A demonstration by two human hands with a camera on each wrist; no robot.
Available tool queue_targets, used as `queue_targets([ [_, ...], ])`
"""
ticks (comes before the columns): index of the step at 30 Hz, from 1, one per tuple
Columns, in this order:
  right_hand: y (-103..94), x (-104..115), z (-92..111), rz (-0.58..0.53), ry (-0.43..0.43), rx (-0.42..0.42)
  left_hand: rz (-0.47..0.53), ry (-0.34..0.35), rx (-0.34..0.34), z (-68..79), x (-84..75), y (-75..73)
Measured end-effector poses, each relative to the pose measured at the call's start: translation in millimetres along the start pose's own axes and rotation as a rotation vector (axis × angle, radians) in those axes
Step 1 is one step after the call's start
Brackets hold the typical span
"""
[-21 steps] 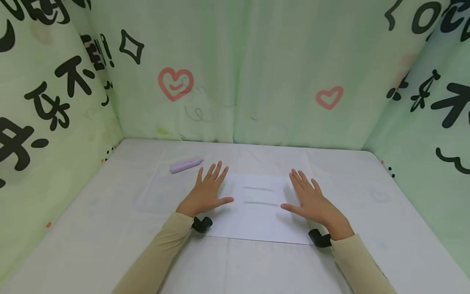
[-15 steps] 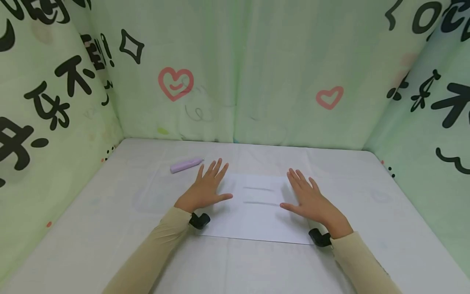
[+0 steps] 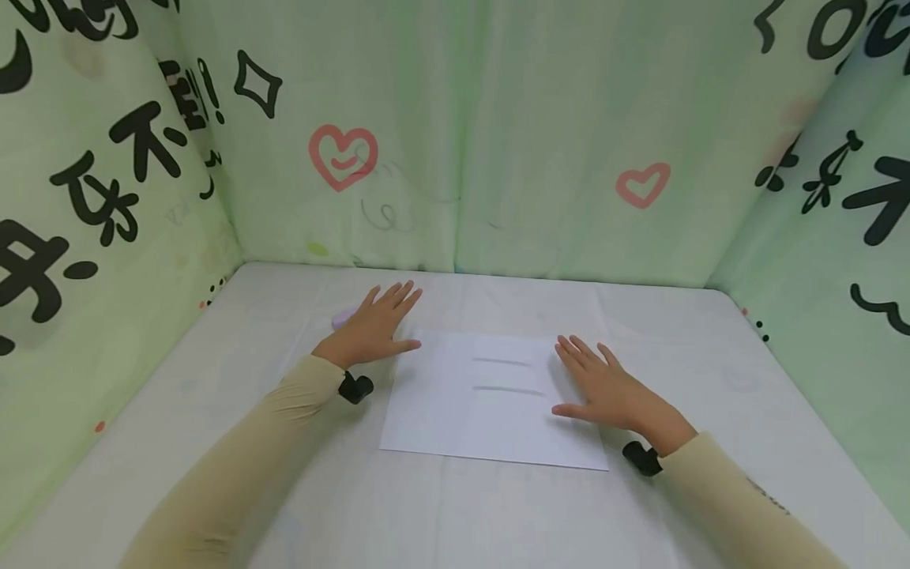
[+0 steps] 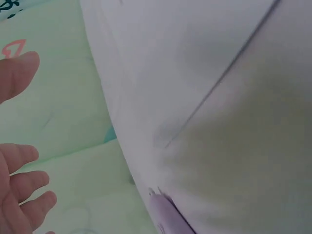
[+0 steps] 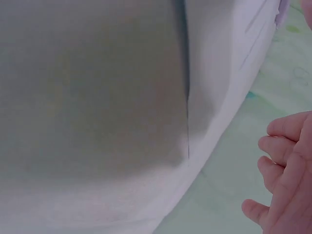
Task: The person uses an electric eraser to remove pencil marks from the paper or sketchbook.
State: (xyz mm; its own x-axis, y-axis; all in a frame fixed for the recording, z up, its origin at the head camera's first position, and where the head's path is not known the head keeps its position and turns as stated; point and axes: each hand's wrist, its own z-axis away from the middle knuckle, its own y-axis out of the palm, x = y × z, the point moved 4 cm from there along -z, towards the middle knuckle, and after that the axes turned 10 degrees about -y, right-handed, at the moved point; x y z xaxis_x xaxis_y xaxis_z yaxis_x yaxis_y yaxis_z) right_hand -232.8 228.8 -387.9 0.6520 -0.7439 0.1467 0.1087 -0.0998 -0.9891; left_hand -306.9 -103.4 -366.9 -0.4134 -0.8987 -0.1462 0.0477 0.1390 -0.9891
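A white sheet of paper (image 3: 490,431) with two grey strokes (image 3: 508,390) lies on the white-covered table. My left hand (image 3: 373,328) hovers beyond the sheet's left side, fingers spread and straight, holding nothing. Beneath it, mostly hidden in the head view, is a lavender pen-shaped tool (image 3: 343,318); the left wrist view shows more of this lavender tool (image 4: 168,214), with a narrow tip. Over the sheet's right side is my right hand (image 3: 614,391), fingers extended, thumb apart, with nothing in it.
A white cloth covers the table (image 3: 526,521). Pale green curtains (image 3: 540,158) with black writing and red hearts stand behind it and at both sides. A black wrist camera (image 3: 355,388) sits on the left wrist, another camera (image 3: 642,458) on the right.
My left hand has moved left and away from me, off the sheet and over the lavender tool. The right hand has shifted only slightly. The head view has tilted a little.
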Motion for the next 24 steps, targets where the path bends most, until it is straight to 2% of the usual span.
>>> queue_targets([
  [5, 4.5, 2, 7, 0.026, -0.037, 0.04, -0.056, 0.015, -0.011, -5.3, 14.9, -4.3],
  [10, 9.5, 9, 15, 0.018, -0.082, 0.071, -0.067, 0.006, -0.03, -13.6, 30.8, -2.8],
  [17, 18.7, 31, 27, 0.022, -0.205, 0.12, -0.025, -0.039, -0.07, -24.2, 48.4, 1.0],
  [20, 22.0, 38, 29, 0.058, -0.284, 0.104, 0.009, -0.074, -0.073, -26.7, 54.1, 2.2],
  [24, 21.5, 44, 32, 0.152, -0.417, 0.016, 0.035, -0.104, -0.07, -30.8, 61.2, 4.8],
])
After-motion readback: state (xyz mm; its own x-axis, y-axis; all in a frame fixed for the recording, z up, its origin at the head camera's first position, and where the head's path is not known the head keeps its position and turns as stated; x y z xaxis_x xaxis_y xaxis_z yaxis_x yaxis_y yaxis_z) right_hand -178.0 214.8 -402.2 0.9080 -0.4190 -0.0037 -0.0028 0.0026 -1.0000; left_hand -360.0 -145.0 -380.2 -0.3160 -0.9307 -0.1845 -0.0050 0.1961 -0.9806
